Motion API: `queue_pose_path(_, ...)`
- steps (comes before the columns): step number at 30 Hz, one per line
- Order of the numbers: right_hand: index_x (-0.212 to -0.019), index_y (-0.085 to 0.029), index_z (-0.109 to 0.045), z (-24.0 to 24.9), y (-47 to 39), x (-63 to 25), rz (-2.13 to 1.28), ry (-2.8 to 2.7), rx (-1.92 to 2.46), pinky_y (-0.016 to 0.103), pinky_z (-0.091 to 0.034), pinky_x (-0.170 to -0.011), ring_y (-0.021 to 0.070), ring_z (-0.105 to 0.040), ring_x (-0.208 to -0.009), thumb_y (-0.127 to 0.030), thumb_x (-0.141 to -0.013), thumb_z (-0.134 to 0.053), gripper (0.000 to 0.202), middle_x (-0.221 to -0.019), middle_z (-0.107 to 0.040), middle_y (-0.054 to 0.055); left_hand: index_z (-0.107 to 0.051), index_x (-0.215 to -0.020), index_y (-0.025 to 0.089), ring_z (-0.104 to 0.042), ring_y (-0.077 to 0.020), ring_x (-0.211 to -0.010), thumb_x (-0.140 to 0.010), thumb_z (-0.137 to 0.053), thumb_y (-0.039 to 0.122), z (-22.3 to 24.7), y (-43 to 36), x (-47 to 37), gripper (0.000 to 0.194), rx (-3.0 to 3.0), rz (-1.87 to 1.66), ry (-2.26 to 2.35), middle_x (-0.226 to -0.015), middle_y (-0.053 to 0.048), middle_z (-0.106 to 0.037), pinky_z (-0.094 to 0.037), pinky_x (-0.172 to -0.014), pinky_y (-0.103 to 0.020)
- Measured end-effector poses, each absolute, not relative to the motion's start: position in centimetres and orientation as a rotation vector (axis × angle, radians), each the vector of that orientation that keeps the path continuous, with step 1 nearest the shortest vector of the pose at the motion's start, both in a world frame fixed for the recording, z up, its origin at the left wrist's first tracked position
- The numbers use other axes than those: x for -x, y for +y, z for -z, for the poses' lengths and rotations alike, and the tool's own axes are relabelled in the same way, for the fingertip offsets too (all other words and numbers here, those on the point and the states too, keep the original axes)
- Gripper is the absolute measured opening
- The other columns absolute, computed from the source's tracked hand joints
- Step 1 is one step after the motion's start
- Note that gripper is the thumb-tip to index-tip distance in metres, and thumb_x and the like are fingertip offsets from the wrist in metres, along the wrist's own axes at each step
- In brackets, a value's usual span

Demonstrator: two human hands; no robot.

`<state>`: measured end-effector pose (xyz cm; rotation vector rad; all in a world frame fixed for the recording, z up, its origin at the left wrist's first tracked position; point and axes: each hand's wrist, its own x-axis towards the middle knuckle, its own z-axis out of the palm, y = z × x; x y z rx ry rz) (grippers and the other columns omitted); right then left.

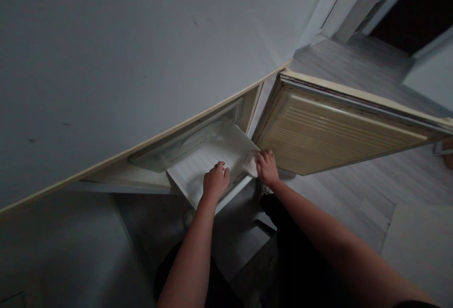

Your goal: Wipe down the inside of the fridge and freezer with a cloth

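A white drawer [198, 166] is pulled out of a low cabinet-like appliance, its base marked with thin parallel lines. My left hand [215, 181] is over the drawer near its front edge, fingers loosely bent, thumb a little apart, and nothing visible in it. Contact between that hand and the drawer is hard to judge. At the drawer's right front corner, my right hand [268, 167] is closed on a crumpled white cloth [251, 163], which lies against the corner.
Right of the drawer, a door [347, 129] with a yellowed, ribbed inner panel and dark-stained seal stands open. A broad pale top surface [141, 53] spreads above the opening. Grey wood-look floor [354, 190] lies to the right; a dark doorway [406, 11] is beyond.
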<state>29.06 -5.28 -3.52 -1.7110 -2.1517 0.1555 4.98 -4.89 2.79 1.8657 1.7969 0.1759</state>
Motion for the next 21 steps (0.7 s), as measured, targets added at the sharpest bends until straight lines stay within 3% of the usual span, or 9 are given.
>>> queue_pose_path(7, -0.138, -0.021, -0.065, 4.2, -13.3, -19.4, -0.378, -2.459, 1.461, 0.071, -0.013, -0.121, 0.0477, -0.017, -0.152, -0.055, -0.097, -0.056, 0.054, -0.152, -0.048, 0.016, -0.055, -0.133, 0.019, -0.067, -0.0257, -0.118, -0.104, -0.04, 0.028, -2.8, -4.9, -5.4, 0.034, -1.867, -0.148, 1.812, -0.128, -0.011, -0.071, -0.047, -0.098, -0.037)
queue_pose_path(10, -0.154, -0.025, -0.05, 5.4, -16.9, -14.5, -0.456, -2.456, 1.407, 0.073, -0.018, -0.12, 0.0492, -0.022, -0.151, -0.055, -0.095, -0.058, 0.067, -0.16, -0.041, 0.014, -0.056, -0.133, 0.018, -0.067, -0.0262, -0.118, -0.104, -0.035, 0.025, -2.7, -4.9, -5.9, 0.036, -1.879, -0.129, 1.807, -0.129, -0.011, -0.07, -0.047, -0.098, -0.038)
queue_pose_path(14, -0.165, -0.022, -0.03, 6.8, -19.6, -10.3, -0.48, -2.482, 1.375, 0.066, -0.026, -0.121, 0.0464, -0.022, -0.152, -0.045, -0.099, -0.055, 0.074, -0.167, -0.03, 0.012, -0.056, -0.131, 0.018, -0.069, -0.0277, -0.113, -0.104, -0.034, 0.024, -2.4, -4.8, -6.5, 0.036, -1.912, -0.103, 1.786, -0.125, -0.011, -0.072, -0.049, -0.096, -0.041)
queue_pose_path(21, -0.136, -0.022, -0.065, 6.5, -15.8, -15.2, -0.363, -2.561, 0.982, 0.057, -0.031, -0.123, 0.033, -0.047, -0.137, -0.046, -0.101, -0.056, 0.043, -0.14, -0.062, 0.011, -0.054, -0.134, 0.018, -0.067, -0.0267, -0.118, -0.104, -0.035, 0.024, -2.6, -4.7, -5.8, 0.037, -1.897, -0.1, 1.797, -0.129, -0.011, -0.071, -0.048, -0.098, -0.039)
